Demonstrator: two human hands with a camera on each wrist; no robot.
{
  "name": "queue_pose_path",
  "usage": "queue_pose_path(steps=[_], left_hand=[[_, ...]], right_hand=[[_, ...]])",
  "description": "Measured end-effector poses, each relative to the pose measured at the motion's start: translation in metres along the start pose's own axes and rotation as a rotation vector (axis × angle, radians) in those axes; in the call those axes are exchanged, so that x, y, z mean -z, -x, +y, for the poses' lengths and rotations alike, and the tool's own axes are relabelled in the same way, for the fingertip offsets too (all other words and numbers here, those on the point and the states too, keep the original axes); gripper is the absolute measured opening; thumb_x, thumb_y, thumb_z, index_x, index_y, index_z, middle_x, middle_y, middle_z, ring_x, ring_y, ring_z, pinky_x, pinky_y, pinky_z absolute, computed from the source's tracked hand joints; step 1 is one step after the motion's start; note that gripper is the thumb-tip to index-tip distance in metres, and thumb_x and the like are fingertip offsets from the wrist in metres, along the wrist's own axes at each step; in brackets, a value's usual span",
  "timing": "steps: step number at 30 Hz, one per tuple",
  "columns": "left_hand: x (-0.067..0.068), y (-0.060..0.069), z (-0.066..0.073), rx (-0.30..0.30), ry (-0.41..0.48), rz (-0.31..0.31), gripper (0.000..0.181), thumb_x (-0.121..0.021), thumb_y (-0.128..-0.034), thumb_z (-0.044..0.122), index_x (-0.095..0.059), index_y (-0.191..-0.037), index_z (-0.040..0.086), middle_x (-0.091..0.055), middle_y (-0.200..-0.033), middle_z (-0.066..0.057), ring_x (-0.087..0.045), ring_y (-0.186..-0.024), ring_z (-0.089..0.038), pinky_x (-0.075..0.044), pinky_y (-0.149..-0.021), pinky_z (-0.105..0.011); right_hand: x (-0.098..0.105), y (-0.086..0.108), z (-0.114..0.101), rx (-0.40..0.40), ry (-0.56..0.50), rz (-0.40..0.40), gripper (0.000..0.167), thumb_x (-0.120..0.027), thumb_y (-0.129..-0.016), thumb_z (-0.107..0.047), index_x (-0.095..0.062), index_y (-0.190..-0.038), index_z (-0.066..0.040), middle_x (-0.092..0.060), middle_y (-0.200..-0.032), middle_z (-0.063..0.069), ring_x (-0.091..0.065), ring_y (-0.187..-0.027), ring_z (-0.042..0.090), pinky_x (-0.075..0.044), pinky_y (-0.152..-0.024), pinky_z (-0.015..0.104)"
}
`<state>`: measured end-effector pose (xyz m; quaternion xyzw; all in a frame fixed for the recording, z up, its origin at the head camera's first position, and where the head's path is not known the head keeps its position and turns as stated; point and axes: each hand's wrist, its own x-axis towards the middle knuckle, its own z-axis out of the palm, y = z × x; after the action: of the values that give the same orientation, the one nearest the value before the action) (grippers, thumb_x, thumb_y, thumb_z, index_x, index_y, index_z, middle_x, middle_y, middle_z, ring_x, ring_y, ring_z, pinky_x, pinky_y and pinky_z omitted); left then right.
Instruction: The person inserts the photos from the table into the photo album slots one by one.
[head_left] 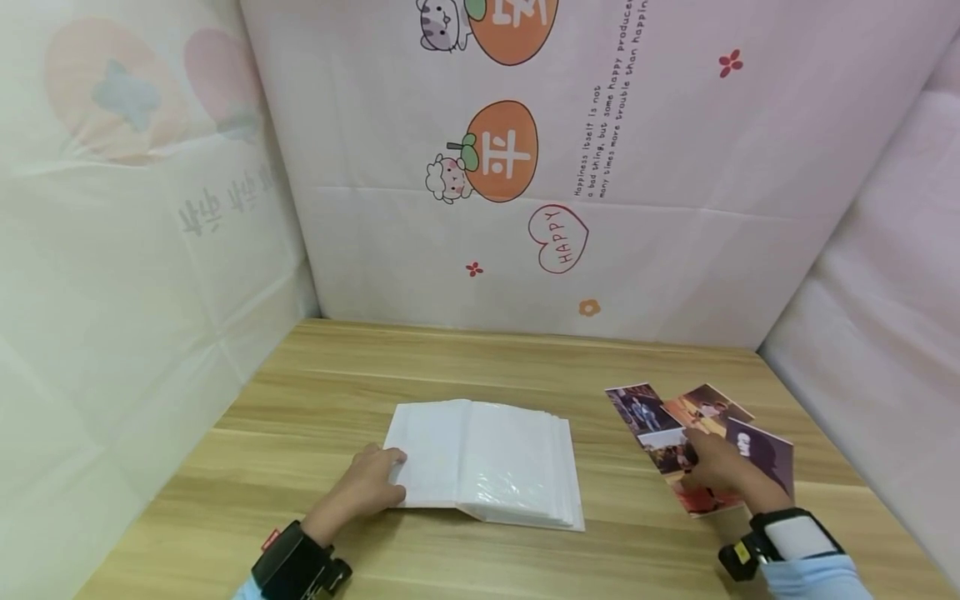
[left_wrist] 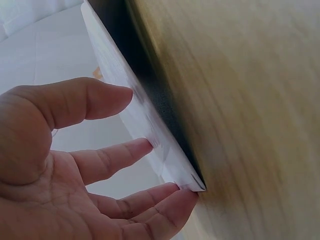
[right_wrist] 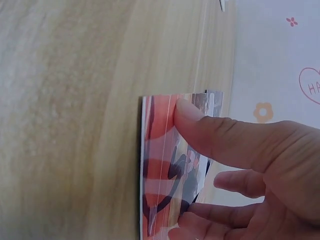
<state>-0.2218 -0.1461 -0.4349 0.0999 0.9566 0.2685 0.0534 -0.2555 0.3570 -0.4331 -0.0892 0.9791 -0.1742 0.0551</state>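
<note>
A white photo album lies spread on the table, a stack of clear-sleeved pages on its right side. My left hand rests at the album's left edge, fingertips touching the blank cover side; in the left wrist view the thumb and fingers are spread against the white board. Over on the right, several printed photos overlap in a loose group. On the nearest photo, with red and orange parts, my right hand sets its thumb and fingertips, spread apart on the surface.
The wood-grain table is bounded by a white printed cloth at the back and by cloth walls on both sides. Each wrist wears a black camera strap.
</note>
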Motion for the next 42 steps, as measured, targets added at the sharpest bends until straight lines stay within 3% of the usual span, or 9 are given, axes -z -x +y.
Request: queue_pose_path(steps=[16, 24, 30, 33, 39, 42], left_hand=[[0.000, 0.002, 0.001, -0.005, 0.033, 0.007, 0.048, -0.069, -0.0670, 0.005, -0.058, -0.113, -0.002, -0.049, -0.101, -0.017, -0.045, -0.087, -0.030, -0.042, -0.074, -0.043], [0.000, 0.000, 0.002, -0.013, 0.026, 0.003, 0.048, -0.069, -0.0655, 0.005, -0.059, -0.113, 0.000, -0.049, -0.099, -0.016, -0.044, -0.085, -0.030, -0.041, -0.071, -0.042], [0.000, 0.000, 0.004, -0.046, 0.011, -0.012, 0.049, -0.069, -0.0660, 0.004, -0.060, -0.115, 0.005, -0.048, -0.096, -0.013, -0.042, -0.080, -0.027, -0.038, -0.065, -0.037], [0.001, 0.001, 0.005, -0.055, 0.010, -0.018, 0.047, -0.069, -0.0683, 0.005, -0.061, -0.115, 0.006, -0.048, -0.096, -0.012, -0.042, -0.081, -0.027, -0.037, -0.066, -0.038], [0.001, 0.002, 0.007, -0.091, 0.005, -0.013, 0.049, -0.075, -0.0756, 0.024, -0.060, -0.116, 0.001, -0.052, -0.106, -0.017, -0.045, -0.097, -0.033, -0.039, -0.082, -0.048], [0.002, 0.003, 0.008, -0.086, 0.007, -0.018, 0.056, -0.077, -0.0737, 0.030, -0.059, -0.117, -0.001, -0.052, -0.110, -0.020, -0.045, -0.101, -0.036, -0.038, -0.086, -0.051]], right_hand=[[0.003, -0.002, 0.000, -0.113, -0.091, -0.075, 0.104, -0.084, -0.055, -0.012, -0.024, -0.133, 0.019, -0.035, -0.122, 0.045, -0.044, -0.103, 0.052, -0.041, -0.079, 0.057], [0.003, -0.001, 0.001, -0.210, -0.179, -0.142, 0.110, -0.086, -0.057, -0.017, -0.018, -0.139, 0.013, -0.015, -0.127, 0.050, -0.014, -0.114, 0.064, -0.029, -0.084, 0.068], [0.000, -0.001, 0.007, -0.165, -0.162, -0.083, 0.107, -0.085, -0.058, -0.017, -0.019, -0.135, 0.017, -0.026, -0.125, 0.049, -0.030, -0.111, 0.060, -0.035, -0.083, 0.063], [-0.003, -0.002, 0.012, -0.138, -0.176, -0.033, 0.098, -0.082, -0.060, -0.010, -0.022, -0.132, 0.020, -0.035, -0.121, 0.046, -0.044, -0.102, 0.052, -0.042, -0.079, 0.055], [-0.001, 0.000, 0.018, -0.195, -0.399, 0.034, 0.051, -0.063, -0.076, 0.001, -0.039, -0.117, 0.018, -0.055, -0.088, 0.025, -0.053, -0.068, 0.025, -0.046, -0.054, 0.037], [0.000, 0.002, 0.020, -0.171, -0.377, 0.089, 0.036, -0.062, -0.080, -0.002, -0.046, -0.107, 0.016, -0.058, -0.083, 0.017, -0.055, -0.069, 0.023, -0.045, -0.056, 0.035]])
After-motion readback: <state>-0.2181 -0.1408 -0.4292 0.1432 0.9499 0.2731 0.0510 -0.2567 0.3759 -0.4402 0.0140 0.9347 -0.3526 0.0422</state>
